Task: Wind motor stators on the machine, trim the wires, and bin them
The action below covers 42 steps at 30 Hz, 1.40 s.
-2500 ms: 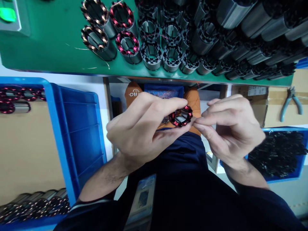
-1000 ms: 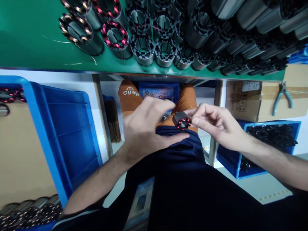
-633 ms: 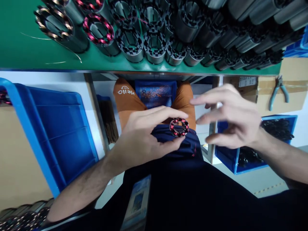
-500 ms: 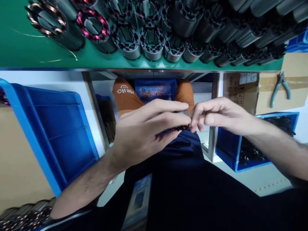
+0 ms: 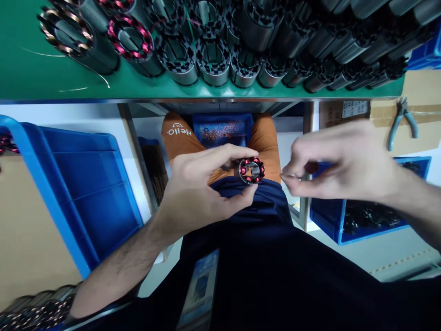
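Observation:
My left hand [image 5: 206, 188] is closed around a motor stator [image 5: 240, 170], a metal cylinder with red wire windings showing at its open end. That wound end faces right and toward me, above my lap. To its right, apart from the stator, my right hand [image 5: 337, 161] is blurred by motion. Its thumb and fingertips are pinched together; anything between them is too small or smeared to make out.
Rows of stators [image 5: 212, 59] stand along the green bench [image 5: 20, 78]. Blue crates are at left [image 5: 89, 184] and right [image 5: 330, 220], the right one holding dark parts. Pliers [image 5: 402, 119] lie on a cardboard box. A blue bin [image 5: 223, 131] sits between the knees.
My right hand has drawn away from the stator to the right and its fingers have pinched together. My left hand has turned the stator so its red-wound end shows.

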Each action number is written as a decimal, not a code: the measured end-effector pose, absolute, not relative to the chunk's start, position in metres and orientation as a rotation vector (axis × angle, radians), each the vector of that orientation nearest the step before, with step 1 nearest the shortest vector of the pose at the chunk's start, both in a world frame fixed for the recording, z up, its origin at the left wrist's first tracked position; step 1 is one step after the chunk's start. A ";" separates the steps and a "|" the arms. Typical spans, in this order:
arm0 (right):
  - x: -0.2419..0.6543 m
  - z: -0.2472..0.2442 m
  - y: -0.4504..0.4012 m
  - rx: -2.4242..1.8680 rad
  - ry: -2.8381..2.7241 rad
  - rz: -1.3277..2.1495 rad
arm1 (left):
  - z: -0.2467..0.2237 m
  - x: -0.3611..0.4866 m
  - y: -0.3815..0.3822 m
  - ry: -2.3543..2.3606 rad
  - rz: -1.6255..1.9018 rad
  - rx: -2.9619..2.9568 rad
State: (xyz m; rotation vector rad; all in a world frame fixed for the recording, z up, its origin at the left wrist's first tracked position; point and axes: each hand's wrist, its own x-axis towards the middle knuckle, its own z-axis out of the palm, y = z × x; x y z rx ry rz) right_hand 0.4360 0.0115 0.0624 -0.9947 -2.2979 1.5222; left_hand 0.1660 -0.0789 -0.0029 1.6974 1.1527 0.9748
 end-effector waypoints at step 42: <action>0.441 0.046 0.013 -1.236 -1.427 2.693 | -0.001 0.170 -0.092 1.209 1.346 2.122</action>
